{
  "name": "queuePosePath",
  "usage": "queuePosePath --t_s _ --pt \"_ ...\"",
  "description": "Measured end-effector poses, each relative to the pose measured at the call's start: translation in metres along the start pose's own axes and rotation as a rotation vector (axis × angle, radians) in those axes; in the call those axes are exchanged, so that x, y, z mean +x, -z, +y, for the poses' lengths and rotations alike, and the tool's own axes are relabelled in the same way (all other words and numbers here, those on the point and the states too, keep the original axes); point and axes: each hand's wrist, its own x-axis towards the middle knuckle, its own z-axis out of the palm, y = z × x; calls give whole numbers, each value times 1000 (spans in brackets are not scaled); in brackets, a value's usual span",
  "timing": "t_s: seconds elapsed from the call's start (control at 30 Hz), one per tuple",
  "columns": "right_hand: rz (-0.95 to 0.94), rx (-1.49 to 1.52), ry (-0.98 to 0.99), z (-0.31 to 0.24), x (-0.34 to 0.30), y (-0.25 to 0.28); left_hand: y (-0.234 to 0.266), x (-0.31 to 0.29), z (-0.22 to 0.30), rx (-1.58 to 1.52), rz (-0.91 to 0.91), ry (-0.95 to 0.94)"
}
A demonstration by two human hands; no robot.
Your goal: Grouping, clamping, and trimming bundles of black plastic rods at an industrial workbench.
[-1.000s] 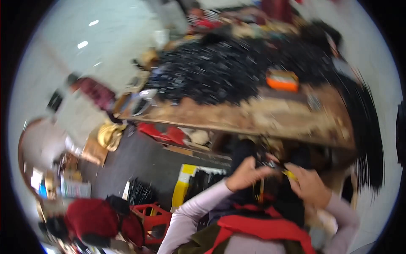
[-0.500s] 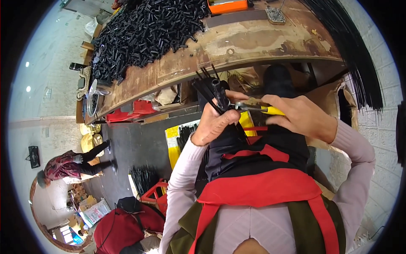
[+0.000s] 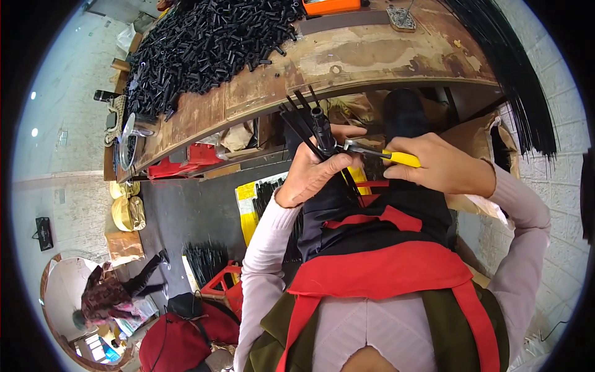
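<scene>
My left hand (image 3: pixel 310 180) is closed around what looks like a black umbrella frame (image 3: pixel 323 133), a short tube with several thin ribs fanning out at its far end and more hanging below. The tube's open end faces up. In my right hand (image 3: pixel 440 164) is a pair of pliers (image 3: pixel 404 159) with yellow grips, its metal jaws pointing left, close to the tube's lower end beside my left thumb. Whether the jaws touch or grip a part there is too small to tell. Both hands are above my lap, over the red and black apron (image 3: pixel 378 270).
A wooden workbench (image 3: pixel 260 93) stands ahead, bearing a heap of short black tubes (image 3: pixel 211 49), an orange tray (image 3: pixel 331 6) and a small dish (image 3: pixel 401 20). Long black rods (image 3: pixel 520 87) hang at the right. More ribs (image 3: pixel 206 260) and a red crate (image 3: pixel 226 285) are on the left floor. A person (image 3: pixel 111 297) walks farther off.
The pliers' jaws have shifted slightly up and left beside the tube. My left hand keeps its hold. The person in the background has walked farther away, toward the lower left.
</scene>
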Motion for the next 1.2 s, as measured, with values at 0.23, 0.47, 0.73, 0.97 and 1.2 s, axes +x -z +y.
queuePosePath --t_s 0.23,0.47,0.73,0.97,1.2 --pt "-182 406 -136 15 -4 -28 1 0 -12 -122 -48 36" --pt "-213 352 -125 2 -9 -15 5 -5 -16 -148 -84 62" --pt "-300 608 -253 -7 -16 -8 -5 -11 -10 -200 -76 111" --pt "-378 722 -393 -3 -20 -9 -11 -13 -5 90 -38 90" --pt "287 60 272 79 11 -1 -3 22 -20 -26 24 102"
